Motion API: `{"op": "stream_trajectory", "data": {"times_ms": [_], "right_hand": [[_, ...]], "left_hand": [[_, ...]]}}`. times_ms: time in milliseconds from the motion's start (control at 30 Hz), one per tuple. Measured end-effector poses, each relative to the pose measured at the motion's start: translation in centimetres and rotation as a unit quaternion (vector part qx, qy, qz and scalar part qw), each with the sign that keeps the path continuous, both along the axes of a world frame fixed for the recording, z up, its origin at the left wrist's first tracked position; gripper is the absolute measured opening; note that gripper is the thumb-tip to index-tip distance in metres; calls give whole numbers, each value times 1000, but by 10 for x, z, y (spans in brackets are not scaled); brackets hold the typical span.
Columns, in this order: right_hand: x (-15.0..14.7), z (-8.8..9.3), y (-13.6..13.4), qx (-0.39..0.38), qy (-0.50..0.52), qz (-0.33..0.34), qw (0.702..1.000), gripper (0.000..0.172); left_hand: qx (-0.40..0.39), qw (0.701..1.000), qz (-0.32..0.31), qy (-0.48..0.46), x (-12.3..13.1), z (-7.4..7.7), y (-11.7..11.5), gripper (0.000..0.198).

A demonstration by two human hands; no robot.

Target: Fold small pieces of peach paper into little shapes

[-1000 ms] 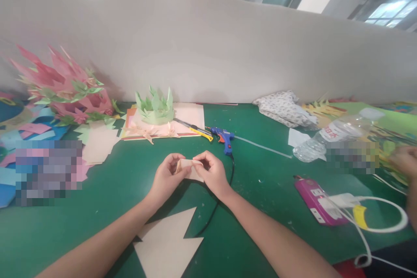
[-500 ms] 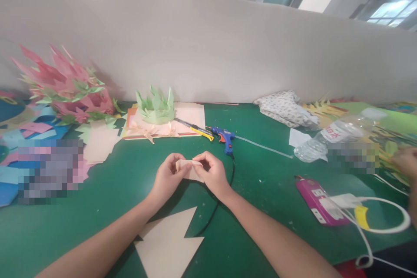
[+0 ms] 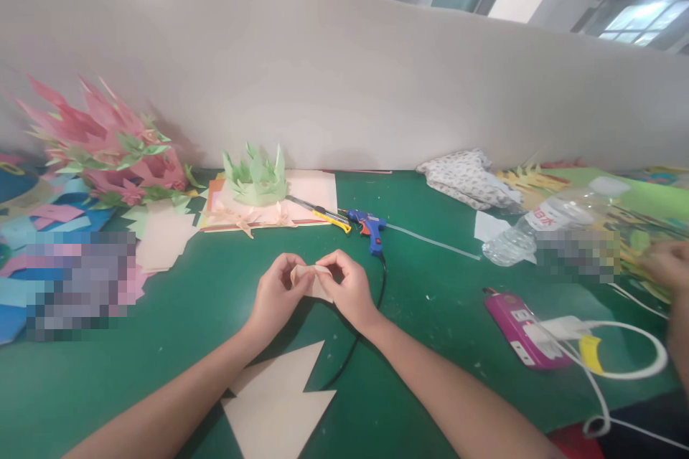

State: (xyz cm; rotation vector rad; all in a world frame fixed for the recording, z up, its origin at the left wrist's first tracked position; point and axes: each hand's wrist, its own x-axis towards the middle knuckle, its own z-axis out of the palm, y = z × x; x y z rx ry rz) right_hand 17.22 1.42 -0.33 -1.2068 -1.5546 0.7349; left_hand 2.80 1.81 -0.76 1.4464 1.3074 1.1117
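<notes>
Between my two hands is a small piece of pale peach paper (image 3: 319, 288), bent at its upper edge. My left hand (image 3: 280, 294) pinches its left side and my right hand (image 3: 347, 290) pinches its right side, the fingertips close together. Below them, a larger pointed cutout of peach paper (image 3: 283, 401) lies flat on the green table, partly under my left forearm. Just beyond my hands rest a blue glue gun (image 3: 370, 228) with a clear glue stick (image 3: 430, 240) in its back and a yellow utility knife (image 3: 332, 219).
A green paper crown (image 3: 255, 183) stands on stacked paper sheets (image 3: 315, 190). Pink paper crowns (image 3: 113, 136) are piled at left. To the right are a water bottle (image 3: 509, 244), a magenta power strip (image 3: 519, 330) with white cables, and another person's hand (image 3: 664, 258). A black cord (image 3: 349, 358) runs beneath my right wrist.
My hands keep the same pinch on the paper, with barely any finger movement. The view has shifted slightly.
</notes>
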Motion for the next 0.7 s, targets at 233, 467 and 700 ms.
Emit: {"op": "stream_trajectory", "data": {"times_ms": [233, 467, 700], "right_hand": [[-2, -2, 0, 13, 1, 25, 1000, 23], [-3, -8, 1, -17, -18, 11, 1000, 33], [-1, -10, 2, -29, -13, -16, 999, 27]], "left_hand": [[8, 1000, -3, 21, 1, 0, -2, 18], [30, 995, -22, 92, 0, 6, -3, 11], [41, 994, -31, 97, 1, 10, -3, 11]]}}
